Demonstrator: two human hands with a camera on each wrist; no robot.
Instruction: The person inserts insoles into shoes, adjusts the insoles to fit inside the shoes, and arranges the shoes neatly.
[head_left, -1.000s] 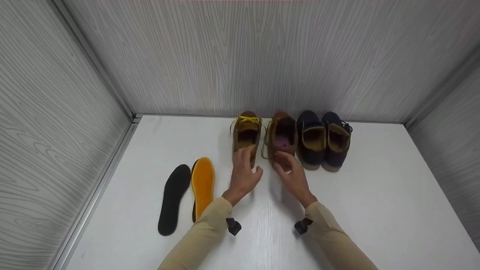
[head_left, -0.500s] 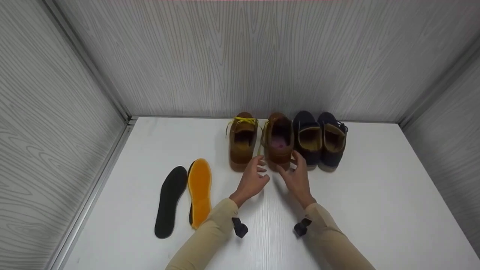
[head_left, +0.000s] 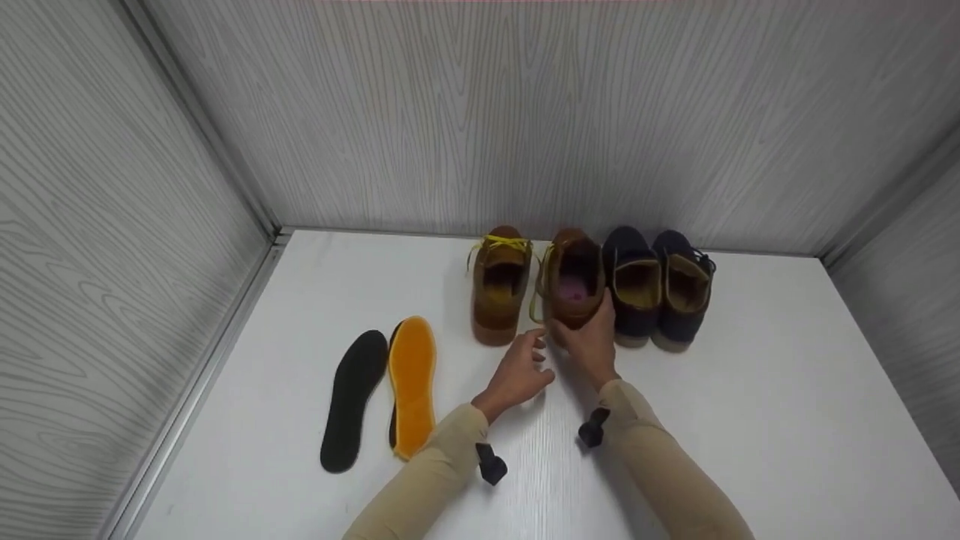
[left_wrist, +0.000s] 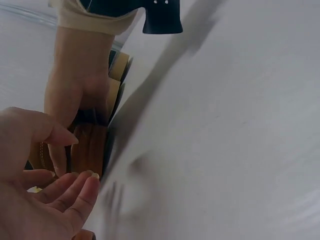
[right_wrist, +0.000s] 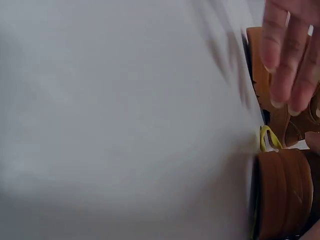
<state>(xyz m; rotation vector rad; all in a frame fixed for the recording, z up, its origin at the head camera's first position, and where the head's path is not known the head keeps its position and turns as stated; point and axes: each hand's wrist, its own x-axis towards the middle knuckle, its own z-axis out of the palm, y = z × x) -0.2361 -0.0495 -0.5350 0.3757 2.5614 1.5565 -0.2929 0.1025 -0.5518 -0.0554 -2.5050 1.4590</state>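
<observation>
Two brown shoes with yellow laces stand side by side, heels toward me. At the heel of the right brown shoe (head_left: 571,313), my right hand (head_left: 594,343) grips with the thumb on one side and fingers on the other. My left hand (head_left: 517,373) hovers just left of that heel, fingers loosely bent and holding nothing. The left wrist view shows those left fingers close to the brown heel (left_wrist: 87,150); whether they touch it I cannot tell. The left brown shoe (head_left: 495,324) stands apart, beyond my left hand. A pinkish patch shows inside the gripped shoe.
Two navy shoes, the nearer (head_left: 632,319) and the outer (head_left: 679,322), stand just right of my right hand. On the left lie a black insole (head_left: 354,401) and an orange insole (head_left: 412,379) with a dark edge beneath. A grey wood-grain wall (head_left: 480,120) rises behind the shoes.
My left hand has left the left brown shoe's heel and come right and nearer to me. My right hand has closed round the right brown shoe's heel. The camera view shifts slightly.
</observation>
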